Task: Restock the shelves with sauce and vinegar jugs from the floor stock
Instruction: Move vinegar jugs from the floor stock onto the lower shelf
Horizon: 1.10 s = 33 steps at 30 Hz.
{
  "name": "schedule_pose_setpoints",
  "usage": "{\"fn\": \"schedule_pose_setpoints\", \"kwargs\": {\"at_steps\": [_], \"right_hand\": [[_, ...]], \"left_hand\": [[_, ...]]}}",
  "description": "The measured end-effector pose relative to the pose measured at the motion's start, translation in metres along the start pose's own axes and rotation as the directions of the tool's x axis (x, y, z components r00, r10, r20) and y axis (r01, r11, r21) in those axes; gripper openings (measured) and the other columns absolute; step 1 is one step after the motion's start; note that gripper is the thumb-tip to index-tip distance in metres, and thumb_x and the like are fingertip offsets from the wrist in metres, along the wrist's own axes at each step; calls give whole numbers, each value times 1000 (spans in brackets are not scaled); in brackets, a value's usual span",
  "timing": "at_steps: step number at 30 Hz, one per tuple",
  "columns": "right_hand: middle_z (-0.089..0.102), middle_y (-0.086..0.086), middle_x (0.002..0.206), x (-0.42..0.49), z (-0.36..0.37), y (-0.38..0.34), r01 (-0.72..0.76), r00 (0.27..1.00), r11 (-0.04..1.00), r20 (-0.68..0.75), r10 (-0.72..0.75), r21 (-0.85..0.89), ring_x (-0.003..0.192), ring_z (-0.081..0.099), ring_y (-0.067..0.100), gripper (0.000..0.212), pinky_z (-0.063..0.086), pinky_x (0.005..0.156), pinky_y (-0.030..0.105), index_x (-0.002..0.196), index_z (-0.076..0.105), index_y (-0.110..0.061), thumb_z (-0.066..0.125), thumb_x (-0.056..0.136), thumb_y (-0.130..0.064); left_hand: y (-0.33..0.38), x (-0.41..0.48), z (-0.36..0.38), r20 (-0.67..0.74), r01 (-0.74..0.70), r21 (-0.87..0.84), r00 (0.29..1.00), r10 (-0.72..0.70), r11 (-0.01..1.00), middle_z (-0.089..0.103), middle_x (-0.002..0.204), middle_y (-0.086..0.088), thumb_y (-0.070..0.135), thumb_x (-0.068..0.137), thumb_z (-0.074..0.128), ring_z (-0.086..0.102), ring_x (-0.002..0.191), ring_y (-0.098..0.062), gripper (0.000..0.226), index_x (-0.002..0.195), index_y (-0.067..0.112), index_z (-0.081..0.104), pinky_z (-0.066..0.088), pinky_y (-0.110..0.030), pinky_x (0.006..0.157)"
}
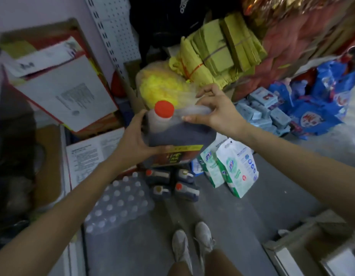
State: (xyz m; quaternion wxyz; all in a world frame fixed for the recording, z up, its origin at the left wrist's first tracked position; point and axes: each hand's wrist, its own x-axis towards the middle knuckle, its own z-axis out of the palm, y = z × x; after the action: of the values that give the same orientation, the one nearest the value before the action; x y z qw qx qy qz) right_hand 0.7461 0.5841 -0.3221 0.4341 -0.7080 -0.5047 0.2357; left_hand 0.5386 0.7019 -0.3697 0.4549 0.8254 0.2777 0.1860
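I hold a large dark sauce jug point(178, 134) with a red cap point(164, 109) and a yellow-and-red label in mid-air at chest height. My left hand point(136, 140) grips its left side, thumb across the front near the label. My right hand point(210, 110) holds the clear handle at the jug's top right, fingers curled over it. Below on the grey floor stand several more dark jugs point(172, 184) in a tight cluster. The image is blurred by motion.
A shrink-wrapped pack of water bottles point(119, 204) lies left of the floor jugs. White-green bags point(230, 166) stand to their right. Cardboard boxes point(59, 86) fill the left shelf. Yellow paper bundles point(216, 54) and blue packs point(316, 104) are piled behind. My shoes point(192, 244) stand on the floor.
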Motion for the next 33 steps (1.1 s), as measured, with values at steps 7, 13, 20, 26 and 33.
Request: {"fn": "schedule_pose_setpoints", "kwargs": {"at_steps": [7, 13, 20, 26, 33], "right_hand": [[41, -3, 102, 24, -20, -123, 213, 975, 977, -74, -210, 28, 90, 46, -6, 26, 30, 80, 2, 62, 57, -28, 82, 70, -34], [46, 1, 102, 37, -29, -223, 364, 923, 930, -154, -353, 49, 89, 47, -5, 26, 32, 85, 3, 75, 69, -6, 81, 70, -28], [58, 3, 94, 44, -18, -312, 495, 864, 864, -156, -479, 94, 86, 50, -4, 19, 34, 79, 6, 75, 65, -21, 79, 73, -33], [66, -1, 118, 27, 30, -309, 244, 921, 681, 56, -386, 691, 109, 62, 15, 85, 50, 91, 28, 121, 55, -25, 76, 53, -71], [75, -3, 96, 11, 100, -339, 37, 923, 690, 240, -301, 723, 89, 71, 19, 79, 53, 88, 40, 126, 53, -26, 72, 62, -69]], "left_hand": [[85, -34, -73, -263, -40, -150, 965, -1, 988, 42, 146, 4, 78, 52, 73, 43, 133, -16, 115, 145, 24, 33, 42, -45, 105], [154, -59, -123, -514, -196, -402, 857, -43, 894, 61, 125, -9, 52, 48, 88, 63, 110, -27, 104, 135, 13, 45, 52, -50, 90], [208, -98, -185, -676, -283, -276, 736, 24, 919, 69, 108, 0, 45, 51, 81, 69, 93, -17, 79, 120, 15, 56, 56, -31, 75], [226, -137, -221, -771, -314, -234, 637, 22, 920, 73, 91, 8, 43, 46, 82, 71, 80, -13, 65, 103, 23, 61, 54, -20, 62], [223, -191, -248, -830, -295, -305, 548, -101, 905, 73, 98, -8, 41, 47, 82, 72, 79, -24, 78, 115, 12, 58, 57, -30, 65]]}}
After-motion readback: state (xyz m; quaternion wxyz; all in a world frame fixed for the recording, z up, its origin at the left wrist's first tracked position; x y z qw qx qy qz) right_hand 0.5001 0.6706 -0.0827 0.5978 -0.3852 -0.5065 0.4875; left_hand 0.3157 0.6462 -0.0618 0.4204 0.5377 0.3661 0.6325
